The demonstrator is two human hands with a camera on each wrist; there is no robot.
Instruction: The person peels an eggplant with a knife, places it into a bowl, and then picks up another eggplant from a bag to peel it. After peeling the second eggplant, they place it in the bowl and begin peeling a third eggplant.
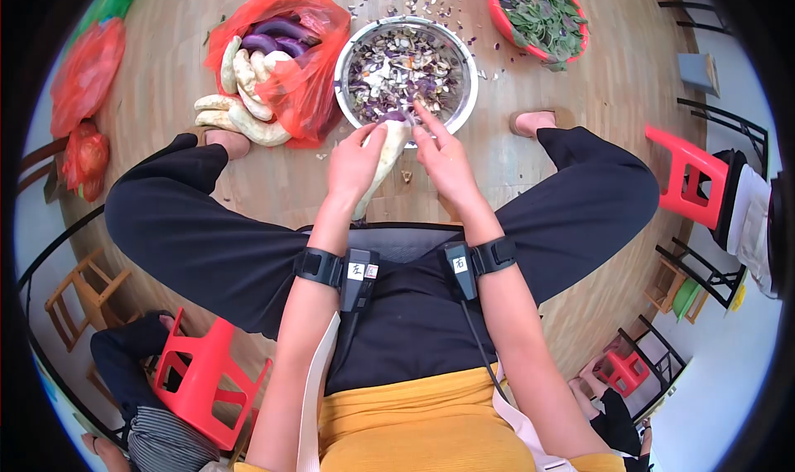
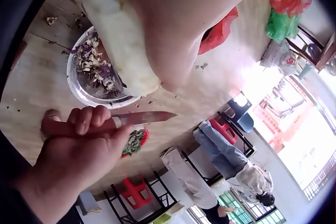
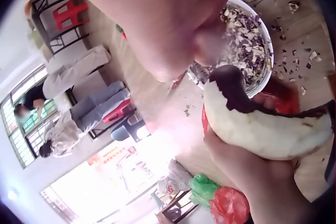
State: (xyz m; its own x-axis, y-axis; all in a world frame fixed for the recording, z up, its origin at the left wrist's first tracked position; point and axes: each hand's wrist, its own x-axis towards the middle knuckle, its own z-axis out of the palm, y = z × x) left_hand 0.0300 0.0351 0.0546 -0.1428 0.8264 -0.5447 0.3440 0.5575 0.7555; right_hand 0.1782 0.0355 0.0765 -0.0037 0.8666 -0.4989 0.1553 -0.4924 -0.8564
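Note:
My left hand (image 1: pixel 358 159) grips a long, mostly peeled white eggplant (image 1: pixel 386 156) with a purple tip, held just over the near rim of a steel bowl (image 1: pixel 343 73). In the right wrist view the eggplant (image 3: pixel 262 127) still carries strips of dark skin, and the left hand (image 3: pixel 252 176) cups it from below. My right hand (image 1: pixel 440 151) is beside the eggplant's tip. In the left wrist view the right hand (image 2: pixel 79 134) holds a knife (image 2: pixel 144 117) by its reddish handle, blade pointing toward the eggplant (image 2: pixel 118 40). The bowl holds purple and white peelings.
A red plastic bag (image 1: pixel 302 83) with purple eggplants lies left of the bowl, with peeled white ones (image 1: pixel 240 116) beside it. A red basket of greens (image 1: pixel 538 12) sits at the far right. Scraps litter the wooden floor. Red stools (image 1: pixel 687 178) and seated people surround me.

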